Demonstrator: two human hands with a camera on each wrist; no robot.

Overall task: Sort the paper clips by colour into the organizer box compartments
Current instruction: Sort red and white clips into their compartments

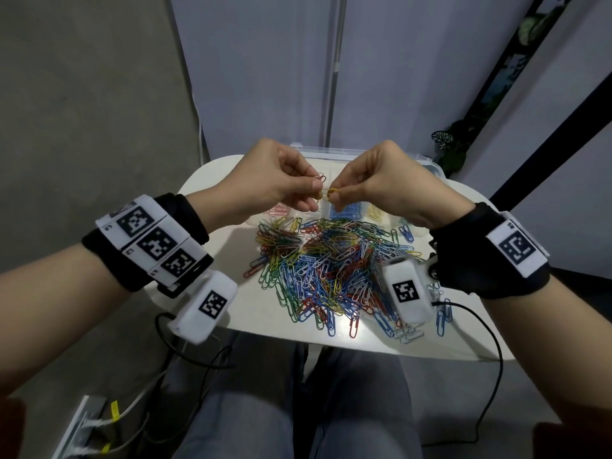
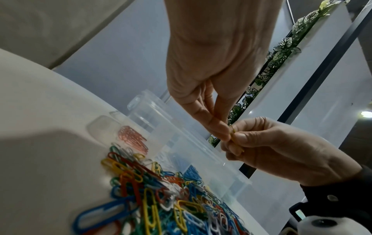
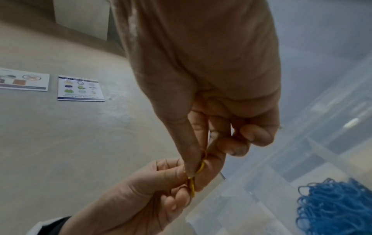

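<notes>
**Ana:** Head view first: both hands are raised just above the clear plastic organizer box [image 1: 427, 162], which sits at the far edge of the small white round table [image 1: 212, 170]. The left hand [image 1: 281, 180] and the right hand [image 1: 374, 183] meet over the box, each pinching one end of what look like yellow wire paper clips [image 1: 328, 192] hooked together.

**Ben:** So thumb and forefinger are pressed together on the wire, on both sides?

**Ana:** Yes. In the right wrist view the right thumb and forefinger tips [image 3: 190, 165] squeeze the yellow wire, and the other fingers curl loosely. Whether it is two clips or one bent open, I cannot tell.

**Ben:** Which step is this, then?

**Ana:** I judge it as untangling: pulling linked yellow clips apart before dropping them. The big mixed heap of coloured paper clips [image 1: 331, 270] lies on the table just on the near side of the box, so most sorting remains. Inside the box, pink clips [image 1: 278, 210] lie toward its left, blue clips [image 1: 346, 212] in the middle, and some yellow clips [image 1: 376, 212] just right of the blue.

**Ben:** And next?

**Ana:** Probably a small twist to slide one loop free, then a release over the yellow compartment, right of the blue one, without straying into it.
</notes>
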